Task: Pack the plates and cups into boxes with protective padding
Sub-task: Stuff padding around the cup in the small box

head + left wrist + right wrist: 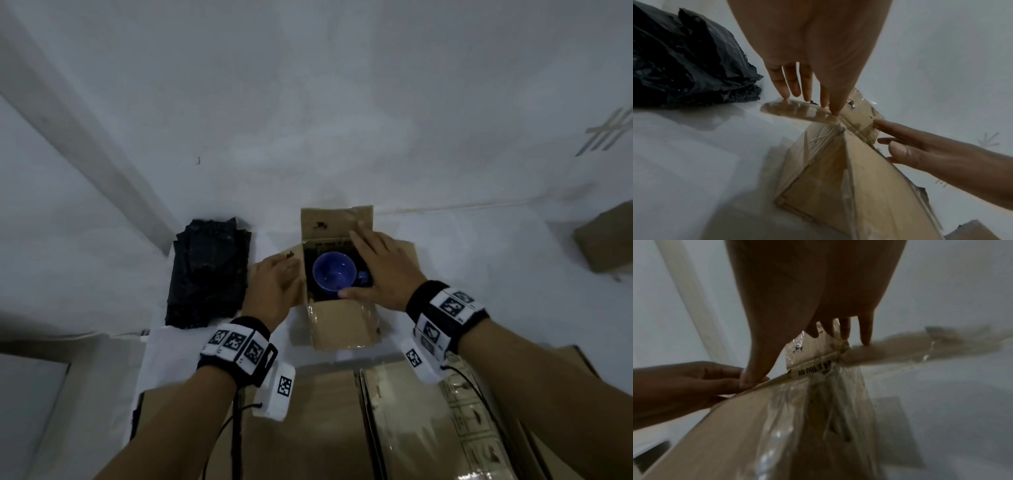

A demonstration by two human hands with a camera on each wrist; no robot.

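Blue cup (pixel 331 275), handle half hidden

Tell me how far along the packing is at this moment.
Done: a blue cup sits inside the small open box, on dark lining. In hand: the left hand rests flat on the left flap and the right hand lies across the box's right edge, seemingly about to fold the flaps. Left: all flaps are open, the black padding pile lies beside the box, and no plates are in view.
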